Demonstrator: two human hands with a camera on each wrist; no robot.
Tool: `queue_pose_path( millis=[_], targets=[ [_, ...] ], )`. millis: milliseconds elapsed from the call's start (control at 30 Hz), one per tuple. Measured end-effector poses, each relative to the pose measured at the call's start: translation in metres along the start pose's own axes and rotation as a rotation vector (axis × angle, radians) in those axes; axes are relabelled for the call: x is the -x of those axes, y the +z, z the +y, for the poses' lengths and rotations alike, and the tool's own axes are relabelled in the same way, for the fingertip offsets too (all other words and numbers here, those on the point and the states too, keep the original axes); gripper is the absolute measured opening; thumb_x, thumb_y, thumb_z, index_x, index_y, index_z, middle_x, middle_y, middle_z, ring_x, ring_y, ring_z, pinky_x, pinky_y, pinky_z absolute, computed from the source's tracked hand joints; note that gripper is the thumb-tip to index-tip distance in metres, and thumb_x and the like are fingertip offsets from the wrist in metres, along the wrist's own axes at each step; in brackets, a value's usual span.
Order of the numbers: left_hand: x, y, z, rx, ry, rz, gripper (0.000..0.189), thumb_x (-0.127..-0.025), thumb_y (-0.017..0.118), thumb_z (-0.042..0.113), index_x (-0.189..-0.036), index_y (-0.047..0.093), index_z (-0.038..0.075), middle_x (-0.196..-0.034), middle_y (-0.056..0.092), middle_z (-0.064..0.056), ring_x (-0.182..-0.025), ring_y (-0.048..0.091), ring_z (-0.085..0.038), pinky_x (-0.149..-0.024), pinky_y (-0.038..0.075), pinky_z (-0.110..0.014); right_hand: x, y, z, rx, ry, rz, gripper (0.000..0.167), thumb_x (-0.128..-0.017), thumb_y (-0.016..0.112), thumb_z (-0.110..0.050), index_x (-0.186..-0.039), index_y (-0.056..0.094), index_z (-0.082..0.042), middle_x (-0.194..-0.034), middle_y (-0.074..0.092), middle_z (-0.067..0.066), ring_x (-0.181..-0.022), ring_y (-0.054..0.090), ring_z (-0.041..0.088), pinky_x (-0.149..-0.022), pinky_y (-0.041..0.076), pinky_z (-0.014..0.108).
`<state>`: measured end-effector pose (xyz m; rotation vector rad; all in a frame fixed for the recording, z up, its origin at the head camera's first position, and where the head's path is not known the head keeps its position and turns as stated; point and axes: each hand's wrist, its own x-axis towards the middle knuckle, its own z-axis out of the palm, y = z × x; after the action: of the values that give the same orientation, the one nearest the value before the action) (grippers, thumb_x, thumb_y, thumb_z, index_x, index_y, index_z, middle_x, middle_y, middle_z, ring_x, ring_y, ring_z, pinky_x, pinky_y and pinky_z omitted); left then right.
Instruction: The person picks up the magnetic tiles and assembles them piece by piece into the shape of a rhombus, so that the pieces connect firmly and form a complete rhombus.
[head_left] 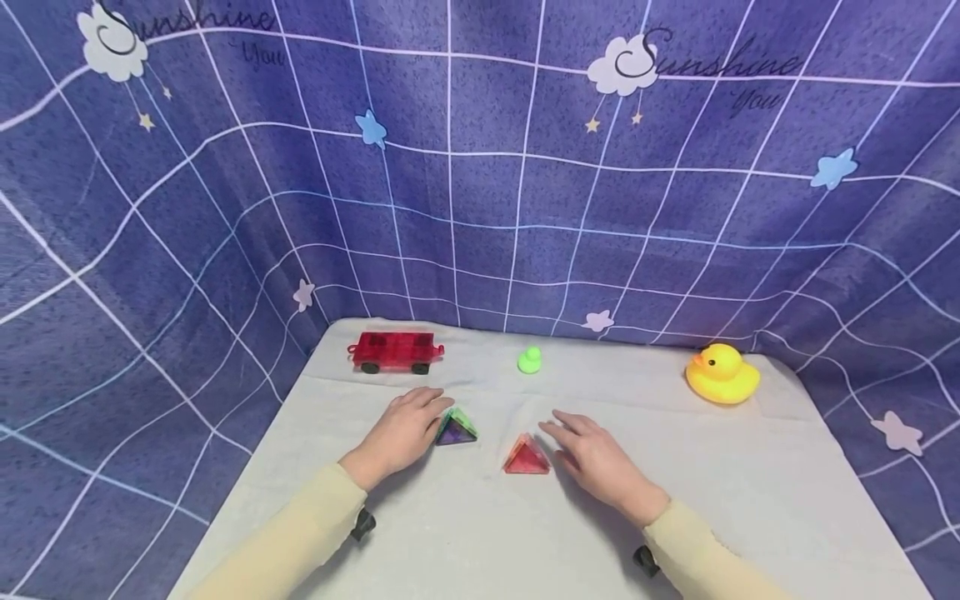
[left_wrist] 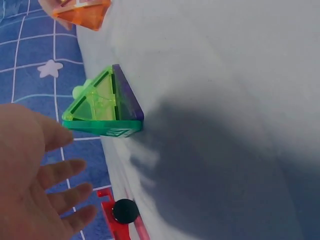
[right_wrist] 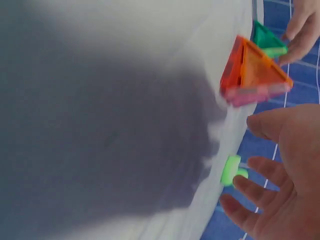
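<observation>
A small pyramid of translucent magnetic tiles [head_left: 457, 432], with purple, light green and teal sides, stands on the white cloth. Just left of it is my left hand [head_left: 403, 429], its fingers extended. The left wrist view shows the thumb close to a corner of this pyramid [left_wrist: 100, 102]; whether they touch I cannot tell. A second tile pyramid [head_left: 527, 457], red, orange and pink, stands nearer the front. My right hand [head_left: 600, 462] hovers at its right with loosely spread fingers. A gap separates the thumb from that pyramid [right_wrist: 257, 72] in the right wrist view.
Toward the back of the cloth-covered table [head_left: 465, 533] stand a red wheeled toy car base [head_left: 396, 351] at left, a small green duck [head_left: 530, 360] in the middle and a larger yellow duck [head_left: 722, 375] at right. A blue gridded curtain [head_left: 480, 192] encloses the back and sides.
</observation>
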<state>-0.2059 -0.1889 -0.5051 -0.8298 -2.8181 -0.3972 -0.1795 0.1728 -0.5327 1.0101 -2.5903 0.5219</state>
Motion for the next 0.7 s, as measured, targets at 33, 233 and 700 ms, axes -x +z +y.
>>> queue_pose_path(
  millis=[33, 233, 700],
  targets=[
    [0.000, 0.001, 0.000, -0.002, 0.008, -0.008, 0.042, -0.099, 0.068, 0.010, -0.141, 0.064, 0.012, -0.142, 0.060, -0.017, -0.135, 0.053, -0.038, -0.106, 0.042, -0.061, -0.003, 0.003, -0.003, -0.003, -0.022, -0.007, 0.057, -0.084, 0.083, -0.001, -0.138, 0.066, -0.006, -0.139, 0.061, 0.024, -0.124, 0.062, 0.040, -0.102, 0.048, 0.055],
    [0.000, 0.003, -0.001, -0.024, 0.072, -0.014, 0.048, -0.092, 0.069, -0.003, -0.138, 0.067, 0.013, -0.138, 0.064, -0.013, -0.130, 0.057, -0.035, -0.103, 0.044, -0.058, -0.017, 0.014, -0.012, -0.012, -0.106, -0.008, 0.046, -0.088, 0.081, -0.001, -0.132, 0.070, -0.008, -0.130, 0.067, 0.021, -0.118, 0.065, 0.036, -0.097, 0.053, 0.052],
    [-0.004, 0.008, -0.007, -0.023, 0.099, 0.094, 0.026, -0.088, 0.076, -0.001, -0.112, 0.074, 0.011, -0.112, 0.075, -0.004, -0.104, 0.069, -0.028, -0.082, 0.054, -0.048, -0.016, 0.010, -0.009, -0.012, -0.080, 0.054, 0.035, -0.075, 0.088, 0.003, -0.105, 0.074, -0.008, -0.103, 0.072, 0.006, -0.095, 0.070, 0.025, -0.083, 0.058, 0.042]
  ],
)
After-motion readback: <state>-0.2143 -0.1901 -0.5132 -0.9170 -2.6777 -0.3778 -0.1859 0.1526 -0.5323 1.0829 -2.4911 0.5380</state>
